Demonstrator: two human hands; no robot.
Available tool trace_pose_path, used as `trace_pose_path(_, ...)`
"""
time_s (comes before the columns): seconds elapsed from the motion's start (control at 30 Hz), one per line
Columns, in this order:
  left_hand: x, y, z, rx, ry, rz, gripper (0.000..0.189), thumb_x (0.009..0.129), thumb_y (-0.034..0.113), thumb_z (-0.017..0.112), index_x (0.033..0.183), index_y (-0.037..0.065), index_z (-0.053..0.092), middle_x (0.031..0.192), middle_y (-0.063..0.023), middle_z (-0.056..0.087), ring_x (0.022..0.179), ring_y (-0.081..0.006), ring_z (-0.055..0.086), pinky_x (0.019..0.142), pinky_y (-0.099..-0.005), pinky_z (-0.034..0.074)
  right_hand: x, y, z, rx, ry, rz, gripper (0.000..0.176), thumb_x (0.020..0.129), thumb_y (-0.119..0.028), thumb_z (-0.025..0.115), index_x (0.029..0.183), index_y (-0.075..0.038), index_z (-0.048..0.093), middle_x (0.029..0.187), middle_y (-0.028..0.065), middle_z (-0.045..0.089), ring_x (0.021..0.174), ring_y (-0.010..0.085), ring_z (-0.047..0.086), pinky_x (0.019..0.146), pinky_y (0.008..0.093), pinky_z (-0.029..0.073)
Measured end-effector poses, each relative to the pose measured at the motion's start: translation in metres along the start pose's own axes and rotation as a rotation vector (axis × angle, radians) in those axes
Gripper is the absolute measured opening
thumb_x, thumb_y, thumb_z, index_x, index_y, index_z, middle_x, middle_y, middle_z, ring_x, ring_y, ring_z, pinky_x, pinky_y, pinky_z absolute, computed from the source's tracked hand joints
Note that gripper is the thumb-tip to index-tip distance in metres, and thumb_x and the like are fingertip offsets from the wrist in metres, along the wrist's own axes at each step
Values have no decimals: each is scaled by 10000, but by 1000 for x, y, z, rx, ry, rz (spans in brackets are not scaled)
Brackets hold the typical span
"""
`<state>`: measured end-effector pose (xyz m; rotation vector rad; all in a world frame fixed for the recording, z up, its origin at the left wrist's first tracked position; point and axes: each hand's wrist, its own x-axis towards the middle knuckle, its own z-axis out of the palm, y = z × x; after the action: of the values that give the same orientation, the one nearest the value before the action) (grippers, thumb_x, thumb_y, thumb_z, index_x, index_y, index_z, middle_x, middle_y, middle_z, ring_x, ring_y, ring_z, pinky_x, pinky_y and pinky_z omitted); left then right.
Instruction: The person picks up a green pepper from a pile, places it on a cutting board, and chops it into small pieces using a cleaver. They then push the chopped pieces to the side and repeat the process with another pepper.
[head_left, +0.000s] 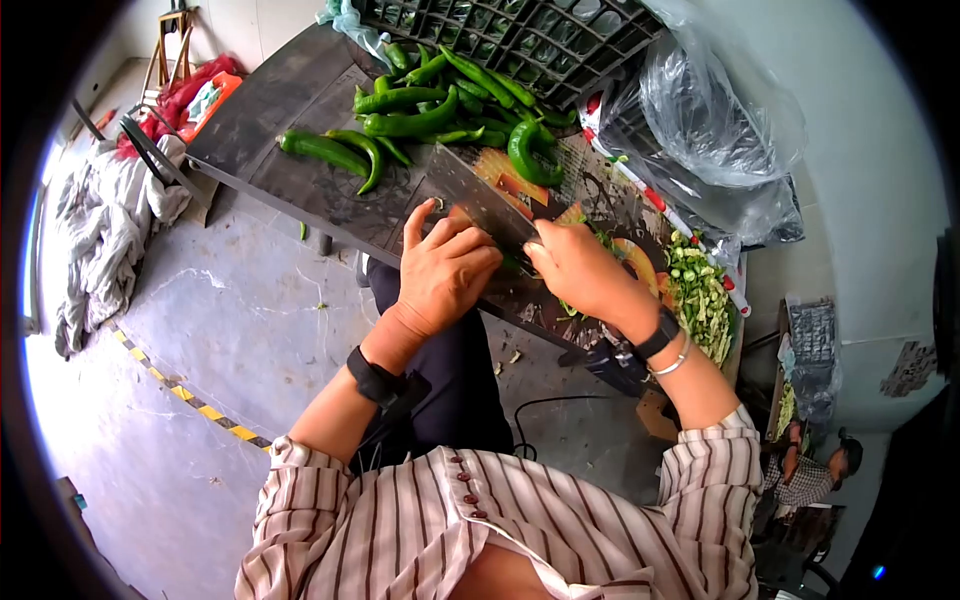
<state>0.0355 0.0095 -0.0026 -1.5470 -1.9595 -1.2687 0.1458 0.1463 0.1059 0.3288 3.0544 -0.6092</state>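
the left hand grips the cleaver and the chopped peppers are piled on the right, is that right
Wrong hand: the head view shows the right hand gripping the cleaver. The chopped peppers are piled on the right, as you say.

No legible txt, labels, brands or nos.; dark mark (909, 368) on wall (870, 270) unreadable

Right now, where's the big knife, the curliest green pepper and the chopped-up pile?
Cleaver (484, 200): head view, middle of the blade.
Curliest green pepper (519, 152): head view, left side of its bend.
Chopped green pepper pile (697, 303): head view, middle of the heap.
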Motion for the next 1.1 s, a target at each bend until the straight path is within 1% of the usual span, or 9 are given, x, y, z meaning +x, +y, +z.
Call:
trace_pose_path(0.27, -2, -2, 1, 22, -12, 5, 125, 697, 192, 731, 812, 208, 684, 876, 73, 599, 970, -142, 559, 1090, -482, 258, 8, 10, 8, 19, 190, -39, 218, 899, -140, 532, 782, 42, 508, 682, 276, 560, 703, 462, 569, 608, 509, 446)
trace_pose_path(0.4, -4, -1, 0, 7, -19, -12, 117, 702, 194, 732, 807, 205, 684, 869, 71, 599, 967, -140, 561, 1091, -481, 257, -6, 1, -3, 18, 155, -33, 209, 897, -136, 531, 782, 37, 504, 684, 282, 551, 710, 472, 560, 605, 506, 443)
trace_pose_path(0.43, -2, -2, 0, 2, -13, -1, 114, 703, 194, 732, 804, 204, 682, 869, 72, 600, 966, -138, 562, 1091, -481, 257, -9, -8, -9, 41, 110, 32, 211, 899, -139, 536, 785, 35, 501, 692, 286, 550, 712, 472, 558, 607, 502, 443)
trace_pose_path(0.53, -3, -1, 1, -4, -9, -16, 110, 703, 194, 731, 798, 201, 677, 869, 76, 600, 968, -135, 562, 1091, -480, 258, -12, -10, -11, 1, 33, 33, 214, 900, -143, 542, 792, 38, 508, 709, 286, 558, 715, 468, 560, 610, 499, 445)
trace_pose_path(0.77, -1, -1, 0, -2, 1, 8, 93, 712, 191, 708, 784, 210, 653, 842, 84, 558, 957, -123, 540, 1081, -468, 267, -4, -6, 1, 4, -7, 7, 208, 897, -137, 545, 792, 41, 518, 711, 281, 567, 721, 460, 573, 614, 502, 450)
trace_pose_path(0.83, -2, -1, 1, -2, -21, -13, 114, 702, 197, 728, 802, 208, 674, 878, 79, 596, 982, -133, 560, 1089, -476, 259, 3, -5, 11, 24, 65, -9, 202, 893, -130, 544, 788, 41, 516, 710, 280, 568, 730, 461, 575, 617, 504, 449)
trace_pose_path(0.97, -4, -3, 1, 14, -10, 6, 121, 702, 196, 728, 810, 211, 676, 876, 77, 593, 979, -135, 559, 1088, -476, 259, 17, -1, 19, 68, 141, -33, 198, 889, -126, 543, 786, 41, 515, 704, 282, 566, 720, 461, 574, 614, 505, 449)
trace_pose_path(1.03, -3, -3, 1, 20, -21, 5, 127, 700, 197, 730, 815, 211, 678, 870, 73, 593, 974, -138, 559, 1083, -474, 265, 20, 2, 19, 46, 251, -69, 198, 887, -124, 542, 785, 43, 511, 689, 281, 563, 703, 463, 571, 600, 506, 443)
trace_pose_path(1.1, -2, -4, 2, 12, -1, 13, 131, 698, 196, 732, 818, 207, 680, 868, 70, 593, 972, -142, 558, 1079, -473, 273, 13, 1, 10, 56, 225, -46, 199, 888, -123, 539, 785, 45, 508, 690, 281, 562, 703, 464, 569, 599, 506, 441)
